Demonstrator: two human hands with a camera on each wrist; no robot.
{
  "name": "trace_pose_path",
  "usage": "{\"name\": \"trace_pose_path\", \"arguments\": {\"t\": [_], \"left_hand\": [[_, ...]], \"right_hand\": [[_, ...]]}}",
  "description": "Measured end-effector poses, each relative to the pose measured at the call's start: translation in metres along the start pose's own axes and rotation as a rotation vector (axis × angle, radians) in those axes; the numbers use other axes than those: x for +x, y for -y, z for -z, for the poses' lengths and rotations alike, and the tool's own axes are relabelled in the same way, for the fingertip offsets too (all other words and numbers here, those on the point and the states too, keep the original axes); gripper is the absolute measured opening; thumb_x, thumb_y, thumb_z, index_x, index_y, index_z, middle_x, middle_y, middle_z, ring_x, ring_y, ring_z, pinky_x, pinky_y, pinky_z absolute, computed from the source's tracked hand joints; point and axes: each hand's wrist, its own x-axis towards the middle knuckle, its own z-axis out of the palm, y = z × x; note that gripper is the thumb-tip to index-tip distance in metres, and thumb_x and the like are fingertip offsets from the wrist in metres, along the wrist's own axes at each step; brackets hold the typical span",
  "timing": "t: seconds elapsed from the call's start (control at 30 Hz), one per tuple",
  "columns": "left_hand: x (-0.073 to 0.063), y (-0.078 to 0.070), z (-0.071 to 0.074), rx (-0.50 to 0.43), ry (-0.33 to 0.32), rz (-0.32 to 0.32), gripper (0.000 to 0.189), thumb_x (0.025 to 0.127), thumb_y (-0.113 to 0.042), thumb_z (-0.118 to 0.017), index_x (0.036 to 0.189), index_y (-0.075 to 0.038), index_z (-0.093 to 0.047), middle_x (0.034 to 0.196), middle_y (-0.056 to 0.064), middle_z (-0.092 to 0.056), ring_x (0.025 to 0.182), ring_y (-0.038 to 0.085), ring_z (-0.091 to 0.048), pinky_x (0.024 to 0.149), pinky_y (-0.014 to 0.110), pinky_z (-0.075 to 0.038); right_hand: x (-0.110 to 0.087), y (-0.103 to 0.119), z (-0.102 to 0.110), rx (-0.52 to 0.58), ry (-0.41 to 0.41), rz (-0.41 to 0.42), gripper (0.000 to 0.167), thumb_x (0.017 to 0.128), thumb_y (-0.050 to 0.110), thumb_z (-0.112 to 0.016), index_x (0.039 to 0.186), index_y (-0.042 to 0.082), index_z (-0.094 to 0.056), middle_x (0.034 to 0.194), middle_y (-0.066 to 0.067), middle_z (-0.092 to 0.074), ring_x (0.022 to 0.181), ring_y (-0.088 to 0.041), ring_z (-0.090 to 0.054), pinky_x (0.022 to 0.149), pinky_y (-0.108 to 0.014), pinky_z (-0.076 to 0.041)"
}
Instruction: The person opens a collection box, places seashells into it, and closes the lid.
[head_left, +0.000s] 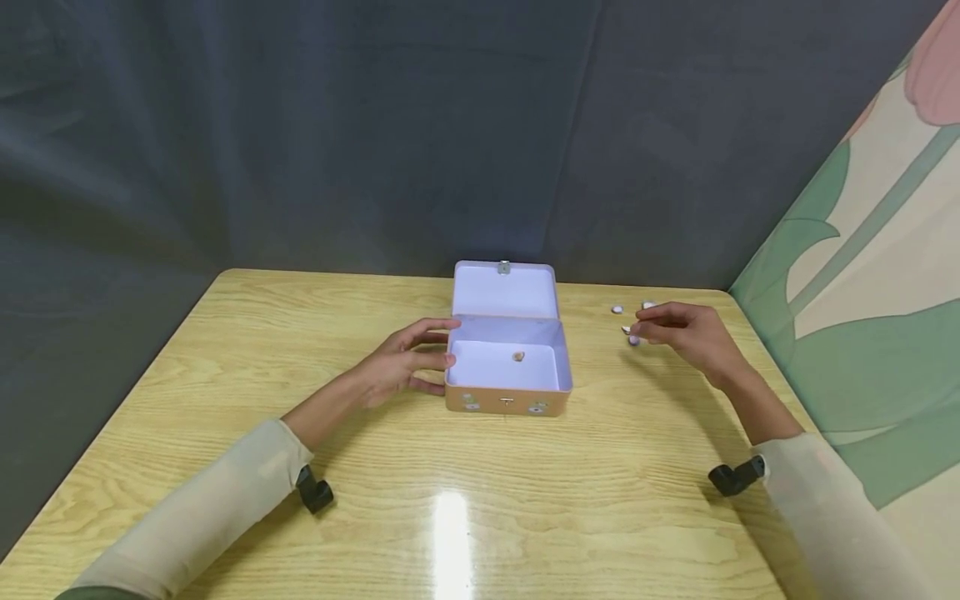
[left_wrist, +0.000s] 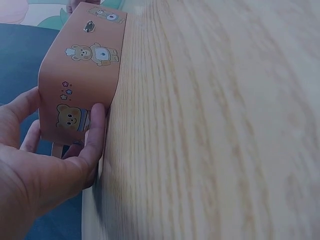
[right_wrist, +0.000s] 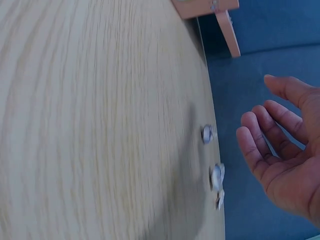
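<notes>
Left hand [head_left: 405, 362], fingers spread, touches the left side of the box [head_left: 491, 403] on the bench [head_left: 570, 500]; right hand [head_left: 686, 337], empty and loosely curled, hovers near small pieces [head_left: 617, 309]; another piece [head_left: 518, 356] lies inside the box.

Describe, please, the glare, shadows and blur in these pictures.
Head view: white glare on the near tabletop, shadow below the right hand; left wrist view: dim, tabletop grain soft at right; right wrist view: shadow on tabletop, small pieces slightly blurred.

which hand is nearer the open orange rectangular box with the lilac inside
Left. The left hand touches the box at its left side; the right hand is apart, off to the box's right, near small whitish and lilac pieces.
</notes>
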Motion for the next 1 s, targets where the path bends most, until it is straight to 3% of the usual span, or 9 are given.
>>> {"name": "trace_pose_path", "arguments": {"t": [0.27, 0.63, 1.0], "left_hand": [[0.005, 0.003, 0.003, -0.005, 0.003, 0.010, 0.071, 0.109, -0.009, -0.072, 0.173, -0.022, -0.045, 0.177, 0.016, -0.033, 0.132, 0.034, -0.068, 0.102, 0.052, -0.072], [0.004, 0.003, 0.007, -0.018, 0.023, 0.037, 0.075, 0.108, -0.007, -0.074, 0.173, -0.025, -0.042, 0.179, 0.014, -0.028, 0.143, 0.041, -0.061, 0.107, 0.058, -0.069], [0.003, 0.002, 0.006, -0.026, 0.023, 0.040, 0.080, 0.105, -0.003, -0.076, 0.174, -0.026, -0.042, 0.180, 0.015, -0.025, 0.143, 0.041, -0.061, 0.108, 0.058, -0.068]], "right_hand": [[0.008, -0.024, 0.007, 0.006, 0.017, -0.030, 0.052, 0.105, 0.015, -0.082, 0.147, -0.010, -0.066, 0.108, 0.020, -0.082, 0.096, 0.011, -0.072, 0.087, -0.009, -0.060], [0.021, -0.042, -0.004, -0.063, 0.044, -0.066, 0.053, 0.100, 0.019, -0.087, 0.142, -0.009, -0.070, 0.120, 0.000, -0.084, 0.095, 0.011, -0.068, 0.081, -0.016, -0.059], [0.028, -0.044, -0.009, -0.164, -0.021, -0.112, 0.050, 0.097, 0.036, -0.092, 0.130, 0.000, -0.081, 0.098, 0.016, -0.082, 0.088, 0.001, -0.066, 0.075, -0.019, -0.056]]}}
